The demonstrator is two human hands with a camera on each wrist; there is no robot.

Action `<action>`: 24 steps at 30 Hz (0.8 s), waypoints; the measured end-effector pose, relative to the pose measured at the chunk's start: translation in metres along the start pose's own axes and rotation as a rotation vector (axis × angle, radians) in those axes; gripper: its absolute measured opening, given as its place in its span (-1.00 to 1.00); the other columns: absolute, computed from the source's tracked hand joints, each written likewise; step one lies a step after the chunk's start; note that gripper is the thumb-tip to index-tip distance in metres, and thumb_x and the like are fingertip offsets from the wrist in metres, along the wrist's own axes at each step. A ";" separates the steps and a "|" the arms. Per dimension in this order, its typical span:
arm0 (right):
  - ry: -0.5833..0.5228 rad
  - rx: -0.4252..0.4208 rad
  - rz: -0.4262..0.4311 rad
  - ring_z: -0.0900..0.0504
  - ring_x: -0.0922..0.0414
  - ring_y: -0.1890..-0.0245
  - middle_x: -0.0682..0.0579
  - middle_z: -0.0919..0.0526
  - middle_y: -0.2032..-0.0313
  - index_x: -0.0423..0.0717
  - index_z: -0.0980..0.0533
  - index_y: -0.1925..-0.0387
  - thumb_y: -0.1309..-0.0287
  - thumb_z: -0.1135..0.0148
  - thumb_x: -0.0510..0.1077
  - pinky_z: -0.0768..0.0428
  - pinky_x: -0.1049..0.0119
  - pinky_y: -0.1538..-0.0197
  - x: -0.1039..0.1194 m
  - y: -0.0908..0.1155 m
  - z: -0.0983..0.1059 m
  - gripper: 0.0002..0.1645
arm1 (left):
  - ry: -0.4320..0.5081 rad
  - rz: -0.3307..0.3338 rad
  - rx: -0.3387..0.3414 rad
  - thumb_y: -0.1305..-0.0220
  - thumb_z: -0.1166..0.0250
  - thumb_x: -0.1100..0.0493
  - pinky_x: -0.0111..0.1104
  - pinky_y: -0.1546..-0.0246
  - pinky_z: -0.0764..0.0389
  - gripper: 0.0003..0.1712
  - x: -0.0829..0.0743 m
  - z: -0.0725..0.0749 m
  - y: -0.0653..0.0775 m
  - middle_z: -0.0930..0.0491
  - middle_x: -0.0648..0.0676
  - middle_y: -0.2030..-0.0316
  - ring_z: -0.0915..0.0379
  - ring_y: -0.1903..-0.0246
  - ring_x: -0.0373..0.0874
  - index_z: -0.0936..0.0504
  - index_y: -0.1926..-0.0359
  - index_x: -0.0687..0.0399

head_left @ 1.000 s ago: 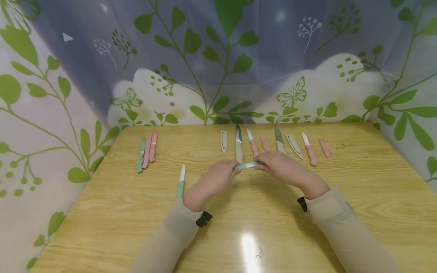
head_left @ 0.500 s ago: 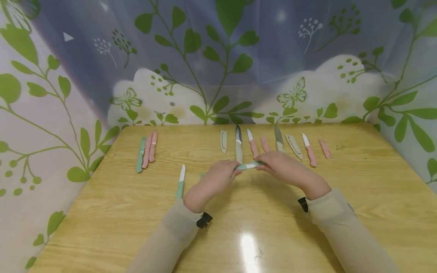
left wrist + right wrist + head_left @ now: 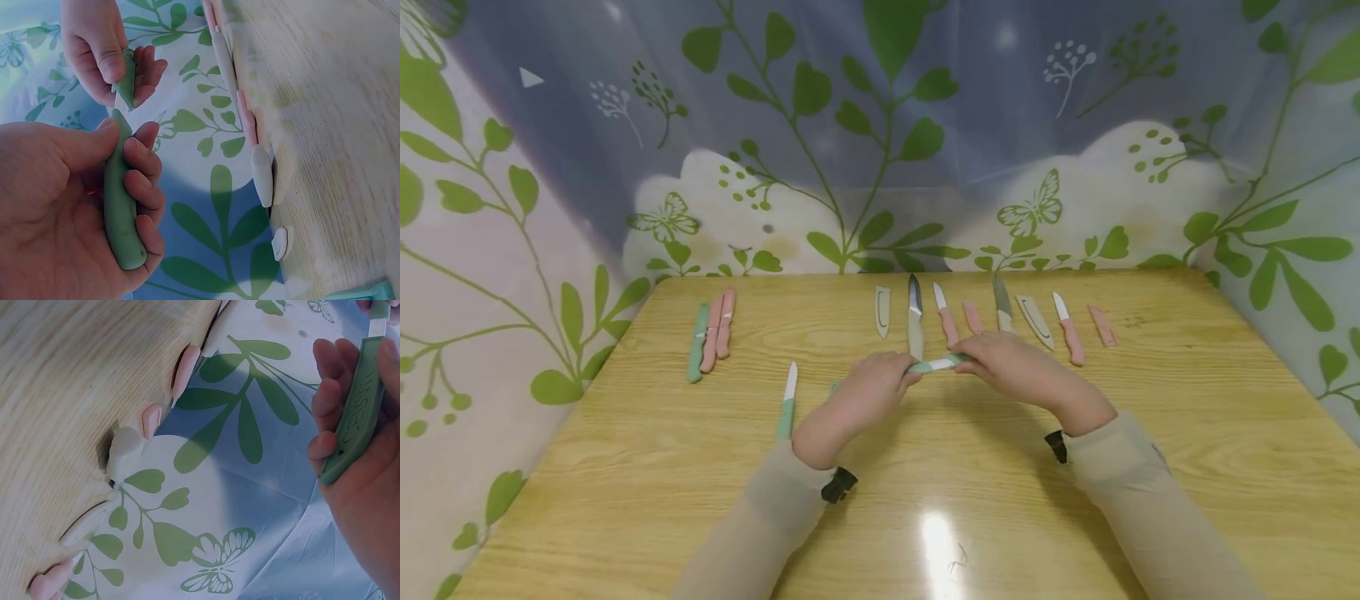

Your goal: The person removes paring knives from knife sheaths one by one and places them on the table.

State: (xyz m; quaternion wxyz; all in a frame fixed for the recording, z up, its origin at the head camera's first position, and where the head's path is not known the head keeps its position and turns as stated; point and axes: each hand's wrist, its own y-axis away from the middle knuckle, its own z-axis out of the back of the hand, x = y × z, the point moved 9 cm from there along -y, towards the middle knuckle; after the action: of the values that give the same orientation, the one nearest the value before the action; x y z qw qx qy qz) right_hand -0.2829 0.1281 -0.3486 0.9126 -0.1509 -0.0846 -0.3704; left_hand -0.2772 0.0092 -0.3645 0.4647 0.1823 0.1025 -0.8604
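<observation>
My left hand [image 3: 863, 393] grips the green handle of a paring knife [image 3: 122, 206], its fingers curled round it. In my right hand [image 3: 1022, 373] is a green blade sheath [image 3: 362, 412] with raised lettering, pinched between thumb and fingers. The sheath covers part of the knife's white blade; a short stretch of blade shows between the two hands. They are held above the table, in front of the back row of knives. A bare green-handled paring knife [image 3: 786, 412] lies left of my left hand, its lower end hidden by the sleeve. A small green piece [image 3: 834, 386] peeks out behind the left wrist.
Three sheathed knives, one green knife [image 3: 697, 346] and two pink, lie together at the wooden table's left [image 3: 625, 467]. Along the back are cream-handled knives [image 3: 915, 333], pink-handled knives [image 3: 1070, 337], cream sheaths [image 3: 882, 312] and pink sheaths [image 3: 1102, 325]. A patterned curtain [image 3: 925, 217] hangs behind.
The head view has turned slightly, so everything sits a little further left in it. Both hands keep their hold on the knife and sheath, and the visible stretch of blade looks unchanged.
</observation>
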 end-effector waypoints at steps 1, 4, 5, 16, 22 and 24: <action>0.000 0.003 -0.001 -0.64 0.12 0.29 0.00 -0.68 0.28 -0.22 -0.56 0.02 -0.29 -0.19 -0.14 -0.60 0.23 0.20 0.000 0.000 0.000 -0.70 | 0.000 0.000 0.001 -0.50 0.00 0.08 -0.02 -0.07 -0.47 -0.68 0.000 0.000 0.000 -0.65 0.07 0.16 -0.54 0.02 0.05 -0.56 -0.04 0.15; 0.001 0.008 -0.003 -0.64 0.13 0.28 0.01 -0.67 0.27 -0.22 -0.56 0.02 -0.29 -0.18 -0.13 -0.60 0.23 0.20 -0.001 0.001 -0.001 -0.70 | 0.008 0.002 0.004 -0.50 0.00 0.07 -0.02 -0.08 -0.46 -0.67 -0.001 -0.001 0.000 -0.65 0.08 0.14 -0.54 0.01 0.06 -0.56 -0.05 0.15; 0.001 0.008 -0.002 -0.64 0.13 0.28 0.01 -0.67 0.27 -0.22 -0.56 0.02 -0.29 -0.18 -0.13 -0.59 0.23 0.20 -0.001 0.001 -0.002 -0.70 | 0.010 0.003 0.004 -0.50 0.00 0.07 -0.02 -0.08 -0.46 -0.67 -0.001 -0.001 0.000 -0.65 0.07 0.13 -0.53 0.00 0.06 -0.56 -0.05 0.14; 0.004 0.008 -0.010 -0.64 0.13 0.29 0.01 -0.68 0.27 -0.22 -0.56 0.03 -0.29 -0.19 -0.14 -0.59 0.22 0.21 -0.001 0.000 -0.001 -0.71 | 0.003 0.019 0.014 -0.51 0.01 0.07 0.00 -0.11 -0.44 -0.67 0.002 -0.001 0.000 -0.65 0.08 0.11 -0.52 -0.02 0.06 -0.56 -0.07 0.13; -0.011 0.012 -0.024 -0.66 0.09 0.24 -0.01 -0.69 0.24 -0.22 -0.57 0.02 -0.30 -0.18 -0.15 -0.61 0.20 0.16 -0.003 0.001 0.000 -0.70 | 0.005 0.027 0.019 -0.51 0.01 0.07 0.01 -0.12 -0.44 -0.66 0.004 -0.001 -0.001 -0.64 0.08 0.09 -0.51 -0.06 0.09 -0.55 -0.08 0.13; -0.016 0.014 -0.025 -0.66 0.07 0.22 -0.02 -0.69 0.24 -0.22 -0.57 0.02 -0.31 -0.17 -0.15 -0.61 0.19 0.15 -0.004 0.001 0.001 -0.71 | 0.007 0.025 0.019 -0.51 0.01 0.07 0.00 -0.11 -0.44 -0.66 0.004 -0.001 0.000 -0.65 0.08 0.10 -0.51 -0.05 0.08 -0.55 -0.08 0.13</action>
State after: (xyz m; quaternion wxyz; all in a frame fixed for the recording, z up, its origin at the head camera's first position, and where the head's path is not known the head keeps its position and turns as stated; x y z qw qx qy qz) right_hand -0.2848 0.1314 -0.3493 0.9082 -0.1465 -0.0963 -0.3801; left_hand -0.2794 0.0065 -0.3668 0.4731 0.1912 0.0936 -0.8549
